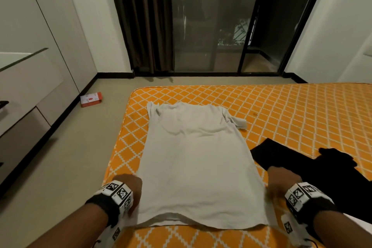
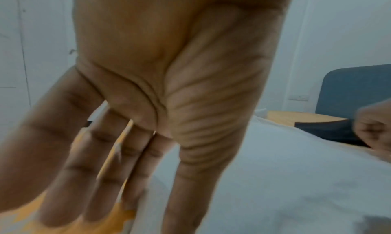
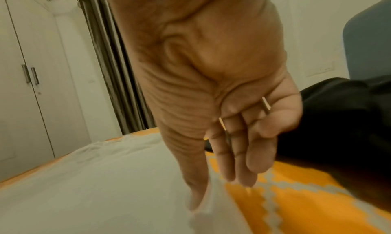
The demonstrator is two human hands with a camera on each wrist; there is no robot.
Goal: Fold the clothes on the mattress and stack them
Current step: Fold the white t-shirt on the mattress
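The white T-shirt [image 1: 198, 159] lay flat near the left edge of the orange quilted mattress [image 1: 281, 110], long axis running away from the person — collar far, hem near. The left hand [image 1: 128, 185] and right hand [image 1: 281, 179] flanked the hem corners, fingers straight, gripping nothing. A black garment [image 1: 314, 169] lay beside the right hand.

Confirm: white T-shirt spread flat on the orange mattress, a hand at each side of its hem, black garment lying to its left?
Not quite: the black garment lies to the right of the white T-shirt, by the right hand, as the head view shows. The rest holds.
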